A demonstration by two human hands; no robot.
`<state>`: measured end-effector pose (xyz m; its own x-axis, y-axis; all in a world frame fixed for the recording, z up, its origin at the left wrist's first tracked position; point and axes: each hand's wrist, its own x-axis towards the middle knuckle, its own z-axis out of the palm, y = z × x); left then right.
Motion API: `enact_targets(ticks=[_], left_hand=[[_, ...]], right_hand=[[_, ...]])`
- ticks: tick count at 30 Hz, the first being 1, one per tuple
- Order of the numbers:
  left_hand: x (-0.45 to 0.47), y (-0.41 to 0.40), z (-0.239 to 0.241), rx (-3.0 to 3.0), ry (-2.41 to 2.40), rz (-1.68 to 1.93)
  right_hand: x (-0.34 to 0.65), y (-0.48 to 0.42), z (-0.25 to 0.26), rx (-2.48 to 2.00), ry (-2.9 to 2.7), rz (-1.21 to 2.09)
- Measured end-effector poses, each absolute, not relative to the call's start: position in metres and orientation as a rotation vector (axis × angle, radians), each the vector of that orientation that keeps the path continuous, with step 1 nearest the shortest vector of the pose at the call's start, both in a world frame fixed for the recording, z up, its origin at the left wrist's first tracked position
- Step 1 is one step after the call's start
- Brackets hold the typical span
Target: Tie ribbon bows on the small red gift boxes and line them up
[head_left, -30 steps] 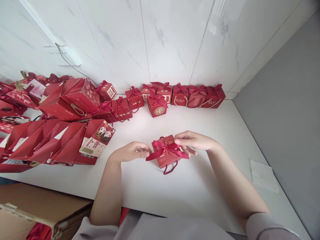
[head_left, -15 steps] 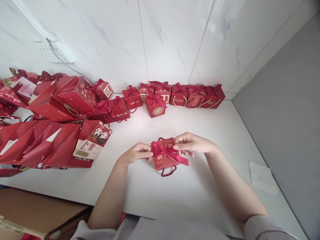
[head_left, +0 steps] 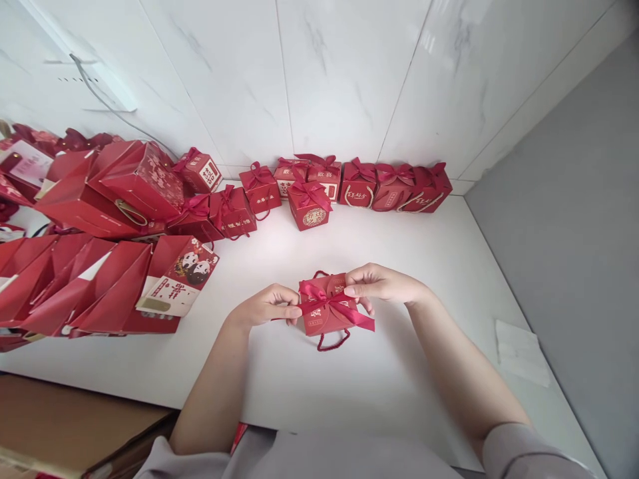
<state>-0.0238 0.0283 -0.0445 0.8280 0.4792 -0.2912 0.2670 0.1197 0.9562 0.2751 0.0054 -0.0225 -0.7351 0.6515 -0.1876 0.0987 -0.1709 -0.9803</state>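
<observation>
A small red gift box (head_left: 319,324) with pale lettering stands on the white table in front of me, a dark red cord handle (head_left: 333,344) hanging at its near side and another at the far side. Across its top runs a crimson ribbon (head_left: 327,303), tied in a bow at the middle. My left hand (head_left: 272,306) pinches the ribbon at the left edge of the box. On the right, my right hand (head_left: 382,285) pinches a part of the ribbon between thumb and forefinger, its other fingers curled beside the box.
Several red boxes with bows (head_left: 359,183) line the wall at the back. Larger red boxes (head_left: 104,286) crowd the left side. A white paper (head_left: 522,352) lies at the right, by a grey panel (head_left: 564,199). A cardboard box (head_left: 74,426) is below the table edge.
My left hand has drawn slightly left, and the ribbon on that side looks tauter. My right hand keeps its pinch. The whole view has shifted a little.
</observation>
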Motion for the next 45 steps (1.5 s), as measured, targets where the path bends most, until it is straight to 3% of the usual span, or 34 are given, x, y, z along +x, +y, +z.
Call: enact_targets(ticks=[16,24,29,45], left_hand=[[-0.041,0.027,-0.034,1.605,0.703,-0.063],[-0.008,0.013,0.003,1.846,1.198,0.669],[0.029,-0.005,0.007,2.020,0.977,0.606],[0.040,-0.015,-0.013,2.125,1.041,0.658]], right_hand=[[0.271,-0.003,-0.007,-0.852,-1.709,1.959],[0.270,-0.004,-0.005,-0.885,-1.677,1.897],[0.270,-0.004,-0.008,-0.938,-1.646,1.934],[0.264,-0.002,-0.019,-1.058,-1.704,1.868]])
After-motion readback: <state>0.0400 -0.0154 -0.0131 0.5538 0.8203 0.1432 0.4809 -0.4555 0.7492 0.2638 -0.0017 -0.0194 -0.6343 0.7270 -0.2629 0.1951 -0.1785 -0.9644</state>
